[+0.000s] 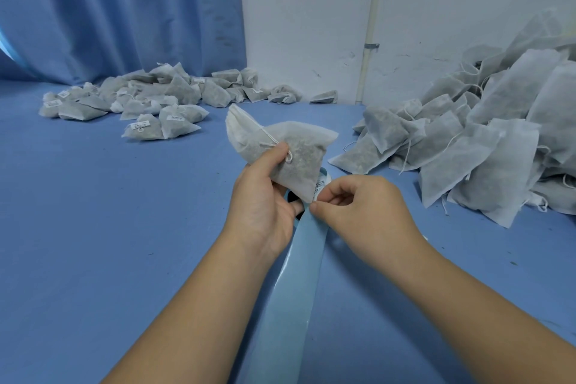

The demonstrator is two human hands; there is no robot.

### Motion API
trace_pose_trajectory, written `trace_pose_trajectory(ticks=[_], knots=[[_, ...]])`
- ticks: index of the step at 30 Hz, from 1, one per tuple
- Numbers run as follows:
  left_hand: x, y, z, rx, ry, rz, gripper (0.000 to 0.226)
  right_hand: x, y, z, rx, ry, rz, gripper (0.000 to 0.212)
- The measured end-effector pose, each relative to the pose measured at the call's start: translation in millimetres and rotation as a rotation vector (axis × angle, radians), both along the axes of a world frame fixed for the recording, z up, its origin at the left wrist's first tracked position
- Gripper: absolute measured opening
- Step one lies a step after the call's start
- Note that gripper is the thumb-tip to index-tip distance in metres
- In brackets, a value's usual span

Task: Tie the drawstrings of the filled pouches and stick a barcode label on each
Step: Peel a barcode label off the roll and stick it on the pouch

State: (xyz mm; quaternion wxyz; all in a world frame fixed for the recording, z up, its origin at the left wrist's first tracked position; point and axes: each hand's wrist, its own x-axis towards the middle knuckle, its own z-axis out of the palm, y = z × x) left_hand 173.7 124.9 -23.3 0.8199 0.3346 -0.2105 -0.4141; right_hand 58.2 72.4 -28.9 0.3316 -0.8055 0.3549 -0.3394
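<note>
My left hand (265,196) grips a filled white mesh pouch (280,146) above the blue table, thumb over its knotted drawstring (288,156). A light blue label backing strip (299,259) runs from under the pouch towards me. My right hand (358,206) pinches a barcode label (318,187) at the top of that strip, just below the pouch's lower corner. Most of the label is hidden by my fingers.
A heap of pouches with loose drawstrings (483,146) fills the right side. Tied, labelled pouches (149,100) lie scattered at the back left. A blue curtain (124,9) and a white wall (311,9) stand behind the blue table surface (124,227).
</note>
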Motion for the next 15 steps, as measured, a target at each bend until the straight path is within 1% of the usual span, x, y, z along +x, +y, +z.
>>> trace_pose_trajectory(ticks=[7, 12, 15], knots=[[-0.4, 0.8, 0.7, 0.022, 0.012, -0.004, 0.013, -1.1, 0.2, 1.3, -0.044, 0.013, 0.001, 0.019], [-3.2, 3.4, 3.7, 0.019, -0.001, -0.006, 0.014, 2.4, 6.0, -0.7, -0.126, 0.059, -0.021, 0.01], [-3.1, 6.1, 5.4, 0.033, -0.021, -0.016, 0.013, 2.3, 4.8, -2.0, -0.135, 0.041, -0.011, 0.011]])
